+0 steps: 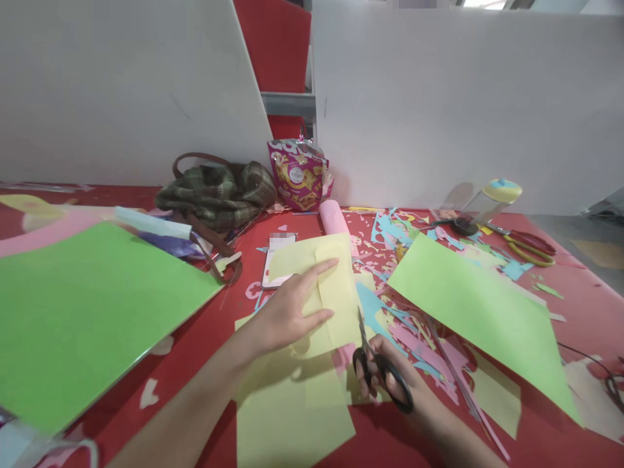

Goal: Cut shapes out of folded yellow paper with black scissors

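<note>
In the middle of the view, my left hand (292, 311) holds a pale yellow sheet (338, 286) with a folded-over strip, its thumb and forefinger apart across the paper. My right hand (385, 370) has its fingers through the black handles of a pair of scissors (363, 331). The scissor blades point up at the sheet's right edge, near its lower corner. Below my left hand, more pale yellow paper (292, 416) lies on the red table. A phone (280, 263) lies partly behind the raised sheet.
Large green sheets (97, 318) lie left, another green sheet (487, 312) right. Paper scraps (390, 231) cover the table (195, 364). Behind are a plaid bag (219, 192), a snack bag (299, 175), a pink roll (334, 218), a clear container (490, 205) and red-and-yellow-handled scissors (531, 250).
</note>
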Motion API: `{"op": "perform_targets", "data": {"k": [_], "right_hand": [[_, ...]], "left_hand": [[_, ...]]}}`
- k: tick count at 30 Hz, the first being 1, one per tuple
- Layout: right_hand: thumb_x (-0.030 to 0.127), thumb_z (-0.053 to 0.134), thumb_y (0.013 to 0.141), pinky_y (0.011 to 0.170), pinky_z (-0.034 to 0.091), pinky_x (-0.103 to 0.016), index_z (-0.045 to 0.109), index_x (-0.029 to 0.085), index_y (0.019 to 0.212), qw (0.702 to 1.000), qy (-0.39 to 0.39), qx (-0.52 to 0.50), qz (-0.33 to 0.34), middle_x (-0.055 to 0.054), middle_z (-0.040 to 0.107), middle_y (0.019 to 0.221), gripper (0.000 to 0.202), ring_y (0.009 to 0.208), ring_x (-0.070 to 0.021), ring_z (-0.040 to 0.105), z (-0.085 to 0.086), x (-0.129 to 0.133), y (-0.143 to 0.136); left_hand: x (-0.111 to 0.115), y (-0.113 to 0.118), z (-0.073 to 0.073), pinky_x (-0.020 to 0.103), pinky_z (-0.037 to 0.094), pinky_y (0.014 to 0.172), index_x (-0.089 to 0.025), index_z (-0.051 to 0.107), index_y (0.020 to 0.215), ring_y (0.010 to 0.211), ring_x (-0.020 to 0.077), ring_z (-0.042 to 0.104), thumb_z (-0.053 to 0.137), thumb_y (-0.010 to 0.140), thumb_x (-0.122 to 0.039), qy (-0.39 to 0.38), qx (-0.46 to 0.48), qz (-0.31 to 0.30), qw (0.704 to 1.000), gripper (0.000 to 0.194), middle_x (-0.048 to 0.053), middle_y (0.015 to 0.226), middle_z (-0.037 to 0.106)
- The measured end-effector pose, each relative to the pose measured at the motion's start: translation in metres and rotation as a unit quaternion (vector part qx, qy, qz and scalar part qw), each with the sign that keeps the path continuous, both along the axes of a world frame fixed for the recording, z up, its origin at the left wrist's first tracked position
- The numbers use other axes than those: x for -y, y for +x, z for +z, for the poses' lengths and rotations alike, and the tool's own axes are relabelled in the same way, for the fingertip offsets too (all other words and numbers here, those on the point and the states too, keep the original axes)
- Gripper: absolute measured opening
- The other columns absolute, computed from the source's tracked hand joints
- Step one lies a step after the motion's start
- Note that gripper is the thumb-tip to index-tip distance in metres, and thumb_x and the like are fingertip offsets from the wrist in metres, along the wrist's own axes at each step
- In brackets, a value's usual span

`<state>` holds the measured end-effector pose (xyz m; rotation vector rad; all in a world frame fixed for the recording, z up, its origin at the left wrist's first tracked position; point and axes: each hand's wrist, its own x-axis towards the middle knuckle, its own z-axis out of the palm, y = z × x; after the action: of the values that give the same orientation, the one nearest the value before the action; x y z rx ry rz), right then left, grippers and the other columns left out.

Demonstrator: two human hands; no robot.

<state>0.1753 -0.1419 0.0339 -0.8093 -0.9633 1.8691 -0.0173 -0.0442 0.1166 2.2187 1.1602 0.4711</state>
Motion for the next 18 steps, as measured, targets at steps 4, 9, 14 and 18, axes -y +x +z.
{"op": "perform_targets", "data": {"k": [4, 9, 14, 18], "right_hand": [[0.053, 0.058, 0.063, 0.050, 0.027, -0.023, 0.039, 0.020, 0.081, 1.000, -0.007, -0.011, 0.011, -0.001, 0.047, 0.074, 0.042, 0.056, -0.0089, 0.042, 0.0045, -0.0005, -0.0005], [0.053, 0.058, 0.063, 0.054, 0.027, -0.023, 0.039, 0.019, 0.082, 0.998, -0.033, -0.034, 0.032, -0.002, 0.047, 0.076, 0.043, 0.062, -0.0110, 0.044, 0.0051, 0.0008, -0.0010], [0.052, 0.057, 0.066, 0.054, 0.028, -0.023, 0.041, 0.018, 0.083, 0.999, -0.027, -0.033, 0.026, -0.004, 0.049, 0.079, 0.041, 0.064, -0.0113, 0.046, 0.0012, 0.0022, -0.0012], [0.052, 0.057, 0.065, 0.053, 0.029, -0.023, 0.041, 0.019, 0.083, 0.999, -0.017, -0.035, 0.020, -0.004, 0.048, 0.081, 0.041, 0.065, -0.0121, 0.047, 0.0019, 0.0021, -0.0003]], "left_hand": [[-0.0003, -0.0008, -0.0024, 0.030, 0.030, 0.096, -0.021, 0.024, 0.125, 0.117, 0.0188, 0.034, 0.049, 0.074, -0.024, -0.001, 0.004, -0.018, 1.000, 0.057, 0.003, 0.130, 0.035], [0.0010, -0.0016, -0.0084, 0.027, 0.028, 0.096, -0.023, 0.023, 0.126, 0.117, 0.0156, 0.034, 0.050, 0.075, -0.022, 0.013, 0.010, -0.026, 1.000, 0.057, 0.001, 0.130, 0.035], [0.0040, 0.0006, -0.0086, 0.028, 0.029, 0.096, -0.026, 0.024, 0.125, 0.115, 0.0162, 0.036, 0.050, 0.074, -0.023, -0.002, 0.007, -0.029, 1.000, 0.057, -0.001, 0.130, 0.035], [0.0054, 0.0020, -0.0079, 0.029, 0.030, 0.094, -0.027, 0.025, 0.125, 0.115, 0.0169, 0.035, 0.051, 0.074, -0.023, -0.009, 0.015, -0.024, 1.000, 0.057, -0.002, 0.130, 0.035]]}}
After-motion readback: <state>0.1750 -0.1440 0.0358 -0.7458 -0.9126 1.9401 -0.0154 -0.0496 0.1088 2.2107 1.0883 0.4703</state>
